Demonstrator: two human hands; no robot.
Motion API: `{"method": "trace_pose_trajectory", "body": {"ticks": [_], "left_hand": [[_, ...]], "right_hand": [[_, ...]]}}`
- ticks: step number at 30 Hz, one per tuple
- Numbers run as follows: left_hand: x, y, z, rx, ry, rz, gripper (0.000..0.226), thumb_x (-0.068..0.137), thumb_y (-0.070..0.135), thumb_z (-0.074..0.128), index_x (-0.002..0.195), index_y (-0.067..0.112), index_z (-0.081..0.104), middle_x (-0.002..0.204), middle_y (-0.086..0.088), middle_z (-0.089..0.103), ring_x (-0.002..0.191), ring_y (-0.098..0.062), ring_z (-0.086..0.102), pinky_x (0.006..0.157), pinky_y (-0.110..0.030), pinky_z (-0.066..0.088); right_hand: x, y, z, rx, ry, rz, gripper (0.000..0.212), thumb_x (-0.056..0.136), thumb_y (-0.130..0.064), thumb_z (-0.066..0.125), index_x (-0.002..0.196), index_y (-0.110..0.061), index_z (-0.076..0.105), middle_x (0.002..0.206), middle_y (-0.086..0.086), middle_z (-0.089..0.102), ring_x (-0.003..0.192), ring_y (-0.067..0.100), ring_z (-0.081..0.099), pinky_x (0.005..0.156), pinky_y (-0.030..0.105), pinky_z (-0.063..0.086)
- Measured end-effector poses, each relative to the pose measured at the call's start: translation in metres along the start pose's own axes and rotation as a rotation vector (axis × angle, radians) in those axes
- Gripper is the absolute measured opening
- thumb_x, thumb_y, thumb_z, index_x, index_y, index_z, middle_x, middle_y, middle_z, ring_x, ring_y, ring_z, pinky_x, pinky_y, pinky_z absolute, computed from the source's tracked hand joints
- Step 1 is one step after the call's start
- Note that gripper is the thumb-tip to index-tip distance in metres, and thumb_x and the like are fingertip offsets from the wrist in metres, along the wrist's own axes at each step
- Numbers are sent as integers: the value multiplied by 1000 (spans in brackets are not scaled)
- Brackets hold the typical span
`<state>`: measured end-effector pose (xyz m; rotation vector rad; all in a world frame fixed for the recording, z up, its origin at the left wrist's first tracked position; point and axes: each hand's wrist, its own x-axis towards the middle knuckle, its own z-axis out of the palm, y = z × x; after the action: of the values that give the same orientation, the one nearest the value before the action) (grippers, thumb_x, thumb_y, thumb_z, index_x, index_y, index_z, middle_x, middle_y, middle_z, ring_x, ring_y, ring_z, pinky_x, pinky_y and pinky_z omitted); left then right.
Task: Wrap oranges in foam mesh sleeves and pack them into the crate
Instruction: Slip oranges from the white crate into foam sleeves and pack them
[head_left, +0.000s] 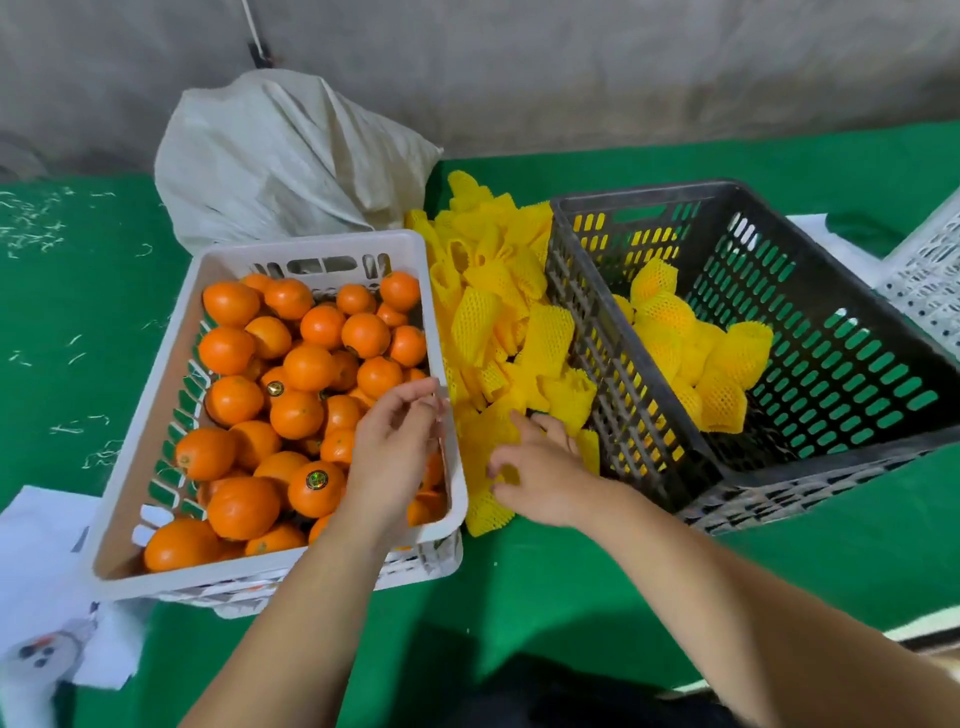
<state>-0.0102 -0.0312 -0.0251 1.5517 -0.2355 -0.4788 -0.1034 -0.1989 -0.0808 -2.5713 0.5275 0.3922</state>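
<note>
A white crate (156, 364) on the left holds several bare oranges (306, 364). Between the crates lies a heap of yellow foam mesh sleeves (498, 306). The dark crate (597, 332) on the right holds several oranges wrapped in yellow sleeves (722, 369). My left hand (392, 457) hovers over the white crate's right side with fingers loosely curled, holding nothing. My right hand (540, 475) reaches into the near end of the sleeve heap, and its fingers touch a sleeve (506, 475) there; whether they grip it is unclear.
A pale woven sack (280, 156) sits behind the white crate. Green cloth (545, 582) covers the surface. Another white perforated crate (930, 270) is at the far right edge. White paper (36, 551) lies at the lower left.
</note>
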Motion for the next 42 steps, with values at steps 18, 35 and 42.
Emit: {"method": "trace_pose_trajectory", "body": {"ticks": [18, 35, 42], "left_hand": [[34, -38, -64, 1878, -502, -215, 66, 103, 53, 51, 162, 35, 26, 162, -5, 32, 150, -33, 27, 120, -52, 17], [-10, 30, -67, 751, 66, 234, 76, 86, 58, 77, 151, 35, 44, 139, 3, 42, 126, -4, 51, 94, -26, 48], [-42, 10, -5, -385, -350, -173, 54, 87, 52, 71, 132, 22, 64, 100, -2, 72, 83, -20, 63, 76, -32, 51]], "right_hand": [[-20, -27, 22, 668, 345, 18, 47, 94, -5, 56, 125, -41, 52, 131, -3, 54, 99, 8, 55, 81, 23, 45], [-59, -38, -20, 949, 323, -58, 62, 91, 1, 53, 135, -43, 51, 116, -5, 55, 44, 1, 43, 43, 14, 35], [-62, -58, -38, 874, 523, -126, 36, 104, -14, 50, 135, -32, 57, 116, -18, 61, 104, -3, 59, 91, 25, 48]]}}
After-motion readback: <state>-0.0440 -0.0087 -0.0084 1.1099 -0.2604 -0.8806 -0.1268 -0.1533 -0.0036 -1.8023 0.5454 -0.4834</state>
